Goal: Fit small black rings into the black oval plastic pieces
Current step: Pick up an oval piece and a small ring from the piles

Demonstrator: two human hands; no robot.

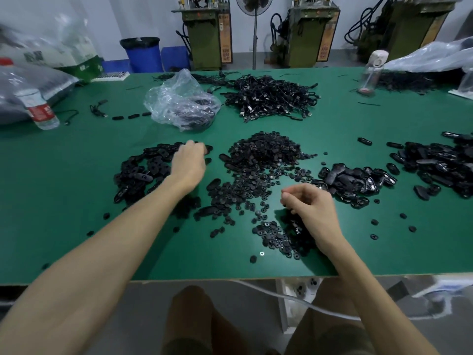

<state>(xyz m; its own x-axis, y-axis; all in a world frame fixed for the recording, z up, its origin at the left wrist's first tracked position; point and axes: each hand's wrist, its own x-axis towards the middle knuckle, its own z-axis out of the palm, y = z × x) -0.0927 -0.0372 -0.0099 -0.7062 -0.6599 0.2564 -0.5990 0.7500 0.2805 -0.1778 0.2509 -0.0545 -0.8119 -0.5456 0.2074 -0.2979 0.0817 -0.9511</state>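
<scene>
Rings [263,160] sit heaped on the green table [64,201], with bare room left of them along the near edge; left of the heap my left hand [189,162] curls onto the oval pieces [143,170], nearer me my right hand [311,208] curls its fingertips [286,198] together, though I cannot tell what either holds, and the bottle [38,108] label is unreadable.

Green surface [76,190] stretching wide, pale wall [122,14] rising behind, grey floor [243,60] showing beyond its far edge, olive machines [204,37] standing along the wall, pedestal fan [254,6] standing between two, blue bin [144,56] sitting left.
</scene>
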